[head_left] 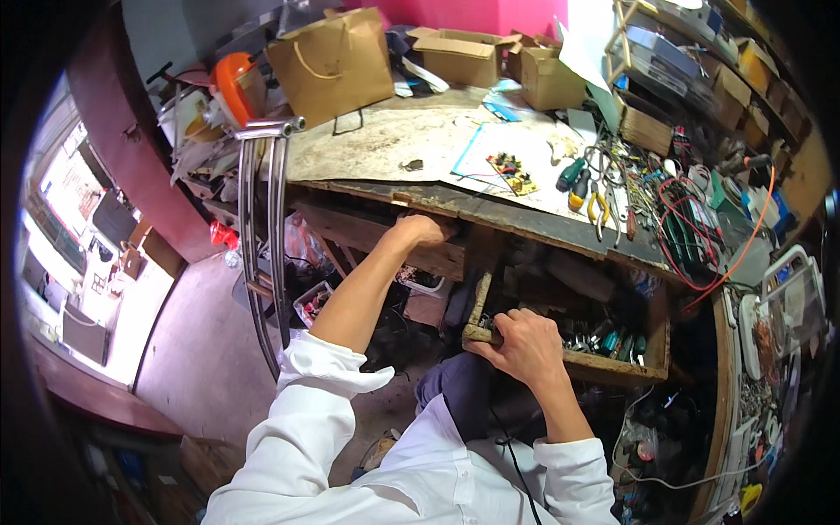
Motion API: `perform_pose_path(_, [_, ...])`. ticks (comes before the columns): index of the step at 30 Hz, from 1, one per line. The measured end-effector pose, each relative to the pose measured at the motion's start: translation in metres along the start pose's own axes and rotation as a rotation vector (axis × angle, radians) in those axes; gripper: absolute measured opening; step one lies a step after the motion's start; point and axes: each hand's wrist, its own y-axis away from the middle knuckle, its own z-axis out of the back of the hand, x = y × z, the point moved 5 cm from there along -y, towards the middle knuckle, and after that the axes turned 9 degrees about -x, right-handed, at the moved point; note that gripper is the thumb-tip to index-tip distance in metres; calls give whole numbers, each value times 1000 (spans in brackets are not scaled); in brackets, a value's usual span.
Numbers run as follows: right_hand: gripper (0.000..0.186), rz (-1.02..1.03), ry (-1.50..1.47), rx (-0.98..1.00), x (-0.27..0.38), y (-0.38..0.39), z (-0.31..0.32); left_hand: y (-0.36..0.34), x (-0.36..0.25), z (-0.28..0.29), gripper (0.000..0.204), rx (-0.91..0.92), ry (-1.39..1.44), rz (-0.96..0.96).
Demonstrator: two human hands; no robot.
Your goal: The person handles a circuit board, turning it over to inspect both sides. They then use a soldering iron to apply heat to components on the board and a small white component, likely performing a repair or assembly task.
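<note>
A wooden drawer (612,366) stands pulled out from under the workbench on my right. Screwdrivers with green handles (626,346) and other metal tools lie inside it. My right hand (528,343) is closed on the drawer's front left corner, thumb along the front and fingers over the edge. Farther left, my left hand (420,231) reaches under the bench's front edge, at the top of a second wooden drawer front (437,260). Its fingers are hidden there, so their hold does not show.
On the workbench (367,153) lie a small circuit board (510,172), pliers (598,210), screwdrivers (573,179) and tangled red wires (678,210). A paper bag (332,70) and cardboard boxes (459,57) stand behind. Bent metal tubes (262,219) rise left of my left arm.
</note>
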Motion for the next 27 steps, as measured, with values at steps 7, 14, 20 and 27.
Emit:
perform_pose_path(7, [40,-19,-44,-23,-13,5,-5,-10,-42,8,37,196,0,-295])
perform_pose_path(14, [43,-26,-53,1,-12,4,-6,-25,11,-48,34,278,-291,-528])
perform_pose_path(20, [46,46,-108,-63,7,-1,-4,7,61,-38,34,215,-366,-448])
perform_pose_path(27, [44,-51,-52,35,-14,5,-2,3,-42,18,33,65,-222,-561])
